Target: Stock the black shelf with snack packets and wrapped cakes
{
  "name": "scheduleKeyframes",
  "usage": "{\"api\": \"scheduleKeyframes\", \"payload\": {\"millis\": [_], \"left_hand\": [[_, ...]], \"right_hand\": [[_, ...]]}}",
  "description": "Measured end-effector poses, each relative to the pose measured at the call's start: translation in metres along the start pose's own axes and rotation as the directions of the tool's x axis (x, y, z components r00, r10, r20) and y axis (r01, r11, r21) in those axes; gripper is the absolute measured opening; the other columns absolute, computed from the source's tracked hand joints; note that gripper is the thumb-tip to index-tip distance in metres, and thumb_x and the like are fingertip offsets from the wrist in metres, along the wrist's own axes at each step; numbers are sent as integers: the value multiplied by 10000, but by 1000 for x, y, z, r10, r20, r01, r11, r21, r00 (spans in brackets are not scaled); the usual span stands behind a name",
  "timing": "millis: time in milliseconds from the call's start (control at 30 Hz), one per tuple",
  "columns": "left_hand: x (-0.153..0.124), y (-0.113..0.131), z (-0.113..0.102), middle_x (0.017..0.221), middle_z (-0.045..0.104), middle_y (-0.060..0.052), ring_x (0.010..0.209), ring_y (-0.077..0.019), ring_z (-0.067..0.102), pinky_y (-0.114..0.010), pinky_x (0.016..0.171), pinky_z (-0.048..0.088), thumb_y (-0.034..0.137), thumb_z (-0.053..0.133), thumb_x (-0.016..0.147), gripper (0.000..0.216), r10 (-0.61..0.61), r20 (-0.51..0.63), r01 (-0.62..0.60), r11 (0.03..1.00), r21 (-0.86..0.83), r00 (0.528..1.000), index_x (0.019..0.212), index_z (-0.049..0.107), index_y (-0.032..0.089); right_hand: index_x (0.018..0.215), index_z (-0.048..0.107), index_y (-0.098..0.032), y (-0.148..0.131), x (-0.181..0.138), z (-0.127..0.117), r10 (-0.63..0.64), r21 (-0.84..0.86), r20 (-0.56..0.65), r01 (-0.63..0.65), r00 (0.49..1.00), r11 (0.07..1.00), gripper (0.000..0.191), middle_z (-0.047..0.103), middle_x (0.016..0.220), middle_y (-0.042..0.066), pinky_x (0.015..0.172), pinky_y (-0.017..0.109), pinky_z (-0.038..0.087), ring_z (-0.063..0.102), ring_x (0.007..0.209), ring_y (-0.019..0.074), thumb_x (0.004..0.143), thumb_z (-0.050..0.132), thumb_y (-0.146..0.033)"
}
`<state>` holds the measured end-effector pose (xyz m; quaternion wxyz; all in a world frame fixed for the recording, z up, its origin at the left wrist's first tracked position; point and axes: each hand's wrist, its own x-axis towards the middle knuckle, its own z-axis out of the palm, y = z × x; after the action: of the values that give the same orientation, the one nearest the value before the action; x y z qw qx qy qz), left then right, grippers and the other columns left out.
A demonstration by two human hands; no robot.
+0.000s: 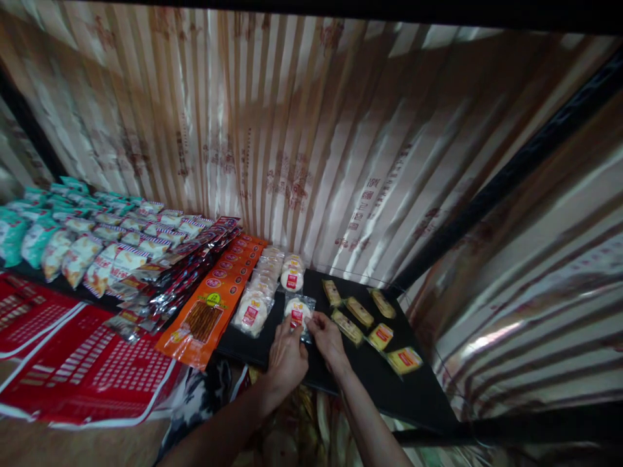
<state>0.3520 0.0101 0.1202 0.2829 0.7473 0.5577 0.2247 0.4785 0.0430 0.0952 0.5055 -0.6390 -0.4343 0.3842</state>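
Both hands are at a clear packet of round white rice crackers (298, 306) with a red and yellow label, over the black shelf (316, 383). My left hand (287, 353) has its fingertips closed on the lower left part of the packet. At its right edge, my right hand (329, 338) pinches the wrapper. Behind this packet lies a short row of the same packets (293, 272). To the left is a longer row of overlapping rice cracker packets (252, 314). The undersides of both hands are hidden.
Several small yellow wrapped snacks (359, 311) lie at the right. Leftward are orange packets of brown sticks (209, 311), dark shiny packets (187, 272) and rows of puffy snack bags (82, 253). A black post (491, 178) slants up at the right before a printed curtain (292, 130).
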Motion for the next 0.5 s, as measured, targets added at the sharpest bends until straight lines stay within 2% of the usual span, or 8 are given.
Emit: {"api": "scheduleKeyframes", "payload": {"millis": [233, 500], "left_hand": [[31, 4, 4, 1406, 405, -100, 1314, -255, 317, -349, 1106, 273, 107, 436, 751, 496, 7, -45, -7, 1000, 2, 999, 1237, 537, 101], [55, -9, 16, 1470, 287, -131, 1379, -263, 175, -360, 1131, 222, 69, 428, 728, 512, -5, -59, 2, 999, -44, 998, 1230, 532, 71]], "right_hand": [[779, 649, -204, 6, 43, 8, -127, -221, -70, 109, 989, 969, 283, 685, 735, 16, 690, 309, 484, 617, 679, 185, 646, 553, -435], [905, 680, -180, 18, 73, 23, -135, -299, -118, 95, 984, 949, 362, 687, 935, 69, 785, 343, 479, 626, 812, 207, 673, 542, -421]]}}
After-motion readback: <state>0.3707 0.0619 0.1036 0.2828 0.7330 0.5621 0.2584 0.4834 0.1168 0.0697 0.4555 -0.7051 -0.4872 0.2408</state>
